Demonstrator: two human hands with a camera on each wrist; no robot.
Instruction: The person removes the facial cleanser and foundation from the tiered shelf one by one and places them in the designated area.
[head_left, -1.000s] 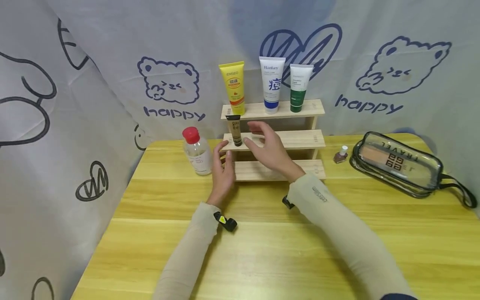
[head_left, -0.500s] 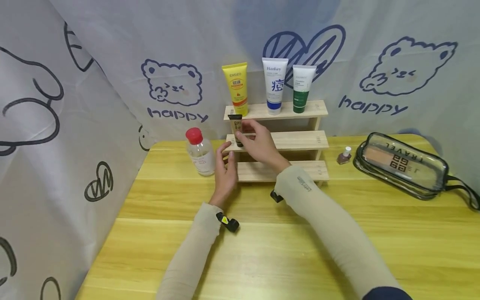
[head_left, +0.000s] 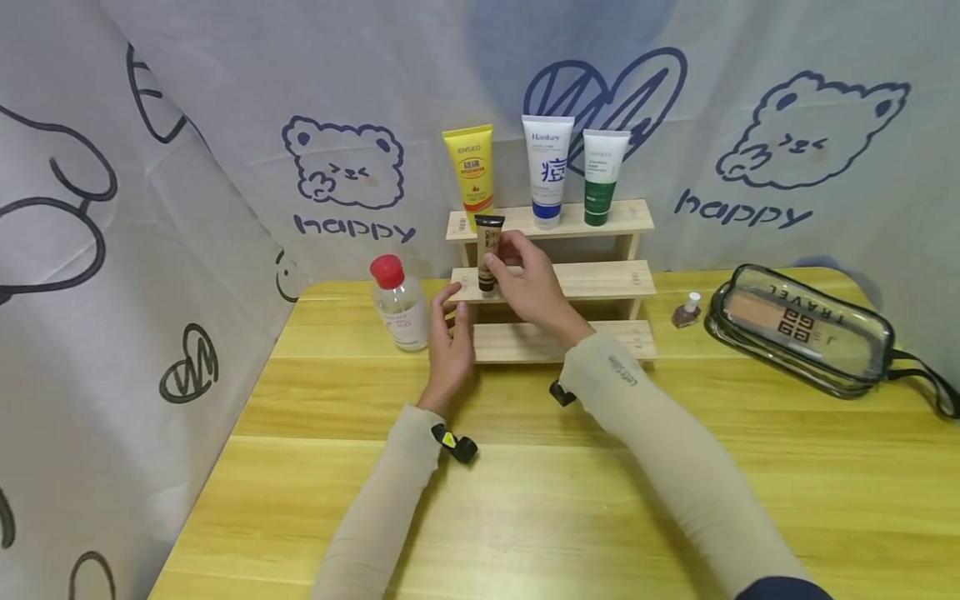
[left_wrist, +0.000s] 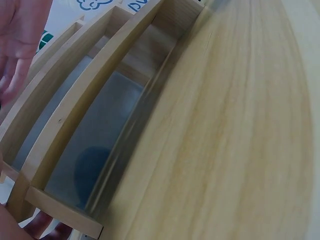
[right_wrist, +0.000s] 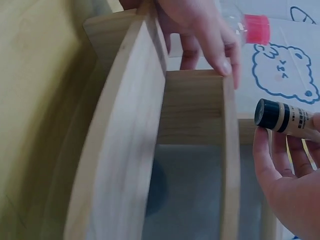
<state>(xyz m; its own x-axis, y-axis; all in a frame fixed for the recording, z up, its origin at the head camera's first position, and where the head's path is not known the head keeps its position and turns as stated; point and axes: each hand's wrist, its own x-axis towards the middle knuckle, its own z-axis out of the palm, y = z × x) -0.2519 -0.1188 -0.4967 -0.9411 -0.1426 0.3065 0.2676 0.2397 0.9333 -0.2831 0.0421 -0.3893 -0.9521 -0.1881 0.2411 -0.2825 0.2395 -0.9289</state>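
Fingers of the right hand (head_left: pixel 529 287) pinch a small beige tube (head_left: pixel 488 252) with a black cap, held upright just above the middle step of the wooden rack (head_left: pixel 600 279), at the centre of the head view. From the right wrist the tube (right_wrist: pixel 286 118) lies across the fingertips at the right edge of the frame, cap pointing left. The left hand (head_left: pixel 448 337) sits just lower left of it, fingers relaxed and straight, their tips resting on the left end of the rack; the right wrist view shows those fingers (right_wrist: pixel 210 42) over the top of the rack's side wall.

On the top step, right behind the held tube, stand a yellow tube (head_left: pixel 469 173), a white tube with blue print (head_left: pixel 548 169) and a white and green tube (head_left: pixel 601 175). Left of the rack is a clear bottle with a red cap (head_left: pixel 398 305), close to the left hand. To the right on the yellow wooden table (head_left: pixel 525 500) stand a small nail polish bottle (head_left: pixel 685 311) and a clear travel pouch (head_left: pixel 802 332). A printed cloth backdrop (head_left: pixel 225 125) fills the upper frame
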